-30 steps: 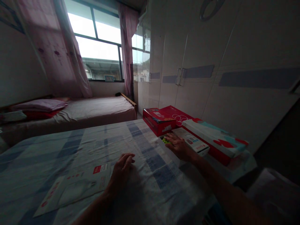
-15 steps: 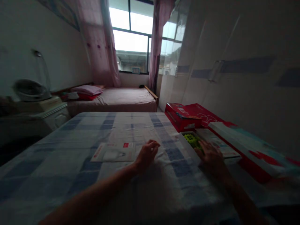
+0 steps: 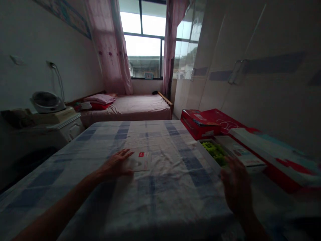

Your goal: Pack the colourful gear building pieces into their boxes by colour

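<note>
My left hand [image 3: 116, 164] is over the left part of a flat white packet [image 3: 144, 162] with a small red label. Its fingers and thumb are stretched apart, and it hides much of the packet. At the near end of a long, open white box [image 3: 207, 155] is my right hand [image 3: 237, 187], somewhat blurred. Its thumb stands off from the raised fingers, and nothing shows between them. Bright green plastic pieces [image 3: 214, 152] lie inside the box, just beyond the right fingertips. Whether those fingertips touch the box rim I cannot tell.
A checked cloth [image 3: 170, 187] covers the table. Red boxes [image 3: 198, 125] stand at its far right, beside a white lidded box [image 3: 247, 155] and a long white carton [image 3: 263, 150]. Beyond the table are a bed [image 3: 140, 105] and a tall wardrobe [image 3: 250, 80].
My left hand has moved left from beside the packet to over it, its fingers opening out. My right hand has drawn back from the green pieces to the box's near end. The view has shifted slightly.
</note>
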